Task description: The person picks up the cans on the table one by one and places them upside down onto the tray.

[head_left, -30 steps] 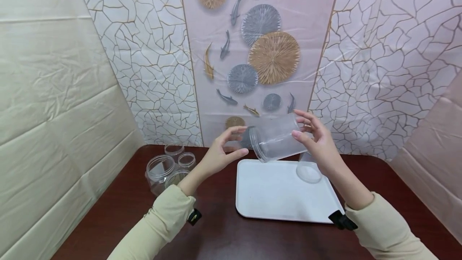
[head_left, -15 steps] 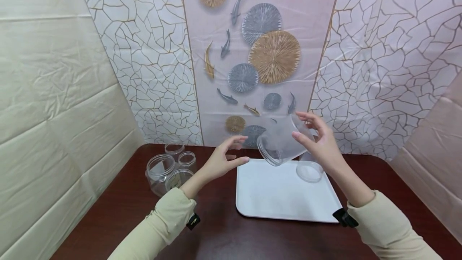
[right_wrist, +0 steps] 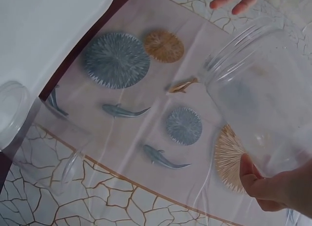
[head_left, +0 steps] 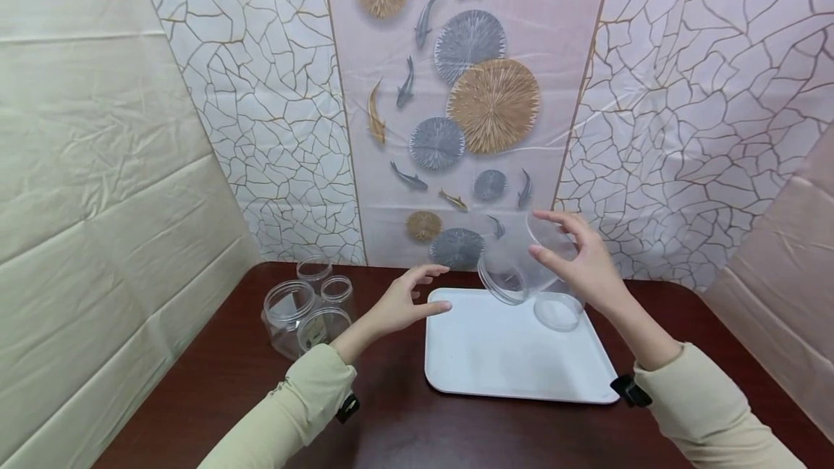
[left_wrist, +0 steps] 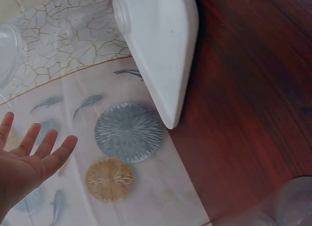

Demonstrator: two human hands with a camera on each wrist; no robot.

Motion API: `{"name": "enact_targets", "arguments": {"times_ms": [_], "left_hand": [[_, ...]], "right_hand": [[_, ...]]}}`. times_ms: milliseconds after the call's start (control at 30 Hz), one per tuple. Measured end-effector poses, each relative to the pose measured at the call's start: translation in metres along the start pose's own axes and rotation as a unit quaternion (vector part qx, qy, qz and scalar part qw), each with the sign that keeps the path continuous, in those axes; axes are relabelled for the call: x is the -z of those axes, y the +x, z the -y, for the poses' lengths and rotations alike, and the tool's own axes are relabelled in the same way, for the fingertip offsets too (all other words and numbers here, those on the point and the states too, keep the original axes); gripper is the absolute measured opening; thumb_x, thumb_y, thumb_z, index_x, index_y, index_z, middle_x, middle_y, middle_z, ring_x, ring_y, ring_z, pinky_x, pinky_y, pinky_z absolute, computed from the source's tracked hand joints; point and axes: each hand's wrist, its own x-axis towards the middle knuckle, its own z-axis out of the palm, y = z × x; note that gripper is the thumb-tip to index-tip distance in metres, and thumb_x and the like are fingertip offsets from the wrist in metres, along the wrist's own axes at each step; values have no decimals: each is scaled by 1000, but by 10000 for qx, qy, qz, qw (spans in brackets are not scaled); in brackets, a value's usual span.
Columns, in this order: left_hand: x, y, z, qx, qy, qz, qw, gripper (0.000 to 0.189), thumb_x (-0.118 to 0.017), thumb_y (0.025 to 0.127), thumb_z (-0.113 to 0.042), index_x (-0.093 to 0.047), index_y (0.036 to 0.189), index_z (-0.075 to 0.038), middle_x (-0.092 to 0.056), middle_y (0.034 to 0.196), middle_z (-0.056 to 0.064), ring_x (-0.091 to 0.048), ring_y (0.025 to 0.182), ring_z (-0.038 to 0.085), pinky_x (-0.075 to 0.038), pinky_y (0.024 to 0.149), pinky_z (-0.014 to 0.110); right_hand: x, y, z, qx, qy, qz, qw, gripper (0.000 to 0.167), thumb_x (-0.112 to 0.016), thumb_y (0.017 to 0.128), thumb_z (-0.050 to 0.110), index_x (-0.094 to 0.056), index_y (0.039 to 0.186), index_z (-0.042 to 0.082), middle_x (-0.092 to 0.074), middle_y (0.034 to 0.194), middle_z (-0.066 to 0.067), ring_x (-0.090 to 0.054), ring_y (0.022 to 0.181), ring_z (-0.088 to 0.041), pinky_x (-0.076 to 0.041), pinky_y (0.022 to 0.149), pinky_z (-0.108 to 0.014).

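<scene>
My right hand (head_left: 580, 259) grips a clear plastic jar (head_left: 511, 266) near its base, up in the air over the back of a white tray (head_left: 515, 353). The jar is tilted, its threaded mouth facing down and to the left; the right wrist view also shows this jar (right_wrist: 263, 94) with fingers curled at its bottom end. My left hand (head_left: 397, 302) hovers left of the tray, fingers spread and holding nothing. In the left wrist view that hand (left_wrist: 29, 157) has its fingers apart. Another clear jar (head_left: 559, 312) stands on the tray's back right, partly behind the held one.
Several clear open jars (head_left: 289, 302) cluster on the left of the dark red-brown table (head_left: 391, 418), close to my left forearm. A patterned cloth wall (head_left: 443, 187) rises behind the table, and plain cloth sides (head_left: 111, 237) flank it.
The held jar has turned so its mouth points further down, and it has shifted slightly right. My left hand has dropped a little, away from the jar's mouth.
</scene>
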Motion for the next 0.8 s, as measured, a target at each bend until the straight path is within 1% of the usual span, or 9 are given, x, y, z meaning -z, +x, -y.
{"name": "enact_targets", "arguments": {"times_ms": [133,233,333,433,533,667,800], "left_hand": [[-2,0,8,61,159,84,9998,56,-72,83,-26,-50,134,-18,-50,137,6,-46,127,26,-38,102,53],[-5,0,15,75,370,120,9992,59,-73,83,-28,-49,135,-18,-49,139,4,-42,132,22,-35,107,48],[-8,1,20,51,467,32,9989,60,-74,82,-29,-49,135,-16,-49,139,3,-39,135,21,-33,109,45],[-10,1,22,22,509,-68,9987,62,-74,82,-30,-48,136,-15,-49,139,4,-39,135,21,-33,109,45],[-11,1,23,11,588,-40,9983,64,-74,81,-31,-47,137,-15,-48,140,5,-39,135,22,-33,109,45],[-13,1,25,17,811,217,9965,70,-73,82,-33,-42,141,-14,-44,144,7,-37,136,27,-32,109,49],[-17,0,29,205,1020,667,9923,82,-73,81,-36,-30,147,-14,-35,150,7,-31,139,28,-28,111,51]], "right_hand": [[0,1,-6,90,-254,-5,9996,49,-67,85,15,-52,130,3,-47,133,-22,-41,121,-39,-32,98,-58],[1,1,-10,168,-369,-5,9992,49,-68,84,15,-53,129,3,-49,132,-21,-41,122,-38,-33,97,-55],[3,0,-12,189,-448,22,9988,49,-69,84,16,-54,129,3,-49,132,-20,-40,124,-38,-33,97,-56],[6,-2,-14,146,-449,40,9989,49,-69,84,18,-54,129,5,-49,134,-20,-39,125,-39,-33,97,-58],[9,-3,-17,133,-505,26,9986,49,-69,84,17,-55,128,4,-49,133,-21,-39,124,-39,-32,96,-59],[10,-5,-22,170,-708,44,9973,48,-70,82,16,-56,126,2,-51,129,-22,-41,120,-39,-34,92,-56],[9,-7,-28,165,-833,114,9963,48,-70,82,17,-56,125,2,-51,128,-22,-39,121,-41,-32,93,-61]]}}
